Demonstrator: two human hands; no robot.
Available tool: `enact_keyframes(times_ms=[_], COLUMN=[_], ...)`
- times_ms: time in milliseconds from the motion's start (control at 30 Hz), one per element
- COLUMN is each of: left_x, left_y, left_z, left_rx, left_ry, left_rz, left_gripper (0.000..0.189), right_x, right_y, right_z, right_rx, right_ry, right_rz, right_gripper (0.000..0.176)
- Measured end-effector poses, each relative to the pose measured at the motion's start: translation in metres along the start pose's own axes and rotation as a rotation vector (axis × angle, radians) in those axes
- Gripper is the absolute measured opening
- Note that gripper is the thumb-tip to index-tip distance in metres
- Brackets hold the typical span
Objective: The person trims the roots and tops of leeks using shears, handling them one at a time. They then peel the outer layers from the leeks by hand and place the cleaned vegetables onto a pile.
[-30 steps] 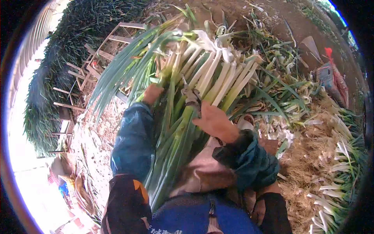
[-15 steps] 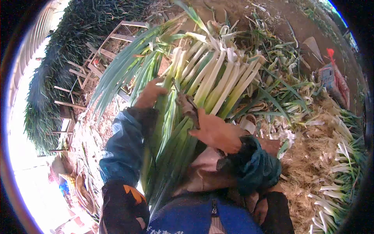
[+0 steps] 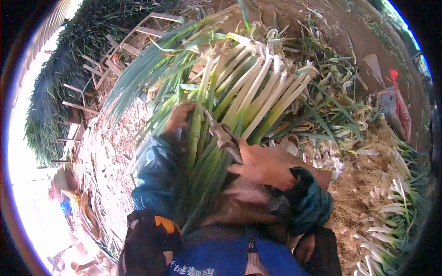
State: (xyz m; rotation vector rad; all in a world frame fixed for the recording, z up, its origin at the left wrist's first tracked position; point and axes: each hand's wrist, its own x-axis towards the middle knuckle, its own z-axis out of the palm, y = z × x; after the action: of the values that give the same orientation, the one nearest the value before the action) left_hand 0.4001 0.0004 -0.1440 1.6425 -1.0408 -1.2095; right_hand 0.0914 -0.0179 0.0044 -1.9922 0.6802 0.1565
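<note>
My left hand is closed at the left side of a green onion, a long stalk with a pale upper part. In my right hand is a metal air blow gun, its thin nozzle close to that stalk. More long green onions lie side by side beyond my hands, white ends pointing away from me. Their dark green leaves run back across my lap. Part of the blow gun's grip is hidden by my fingers.
Peeled-off leaves and scraps cover the ground to the right. Trimmed onions with a mass of roots line the right edge. At the left stand a wooden rack and a big heap of onion leaves. A red-and-white bag sits far right.
My left hand has moved slightly down and toward me along the onion. The right hand with the blow gun has shifted a little down and right. The view has tilted slightly.
</note>
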Motion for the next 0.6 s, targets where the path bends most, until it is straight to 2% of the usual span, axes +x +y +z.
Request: enact_keyframes(times_ms=[300,333,367,433,533,567,600], left_x=[0.013,0.016,0.019,0.012,0.017,0.019,0.023], left_y=[-0.031,-0.033,-0.038,-0.004,-0.004,-0.007,-0.014], left_z=[-0.006,-0.007,-0.006,0.003,-0.002,-0.002,-0.005], left_rx=[0.302,0.331,0.345,0.302,0.714,0.763,0.776], left_ry=[0.098,0.110,0.126,0.242,0.447,0.548,0.542], left_rz=[0.160,0.193,0.365,0.098,-0.111,-0.112,-0.120], left_gripper=[0.033,0.034,0.032,0.029,0.022,0.019,0.019], right_x=[0.021,0.025,0.029,0.047,0.054,0.054,0.054], right_y=[0.007,0.007,0.008,0.024,0.021,0.020,0.022], right_z=[0.005,0.002,0.001,0.014,0.014,0.012,0.012], right_rx=[-0.069,-0.059,-0.045,-0.092,-0.123,-0.124,-0.118], right_ry=[0.029,0.043,0.057,0.176,0.234,0.233,0.233], right_rz=[0.059,0.038,0.015,0.027,0.082,0.108,0.104], right_gripper=[0.053,0.053,0.052,0.051,0.049,0.049,0.049])
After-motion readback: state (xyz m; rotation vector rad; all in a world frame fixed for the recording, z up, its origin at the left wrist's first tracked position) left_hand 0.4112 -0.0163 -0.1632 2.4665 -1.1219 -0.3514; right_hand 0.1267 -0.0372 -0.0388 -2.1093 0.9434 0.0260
